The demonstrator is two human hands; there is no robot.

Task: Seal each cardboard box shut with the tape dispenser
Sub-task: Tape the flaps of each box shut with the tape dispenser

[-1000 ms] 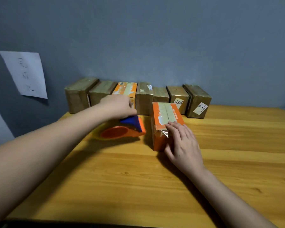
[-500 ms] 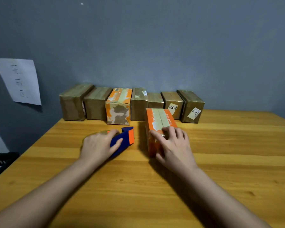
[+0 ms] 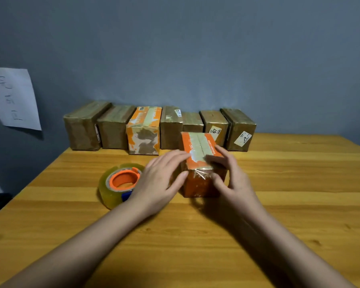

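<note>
An orange cardboard box (image 3: 202,163) stands near the middle of the wooden table (image 3: 279,215), with a pale tape strip along its top and clear tape hanging over its near face. My left hand (image 3: 160,179) lies against the box's left side, fingers stretched onto its top edge. My right hand (image 3: 233,177) holds the right side, with fingers on top and the thumb pressing the near face. The tape dispenser (image 3: 120,183), an orange and blue holder with a clear roll, lies flat on the table to the left of my left hand, untouched.
Several taped boxes stand in a row against the grey wall: brown ones (image 3: 85,127) and one orange one (image 3: 143,132). A sheet of paper (image 3: 13,98) hangs on the wall at the left. The table's left edge falls away near the dispenser.
My left hand has let go of the tape dispenser, which now lies on the table, and has moved right onto the orange box. My right hand stays on the box.
</note>
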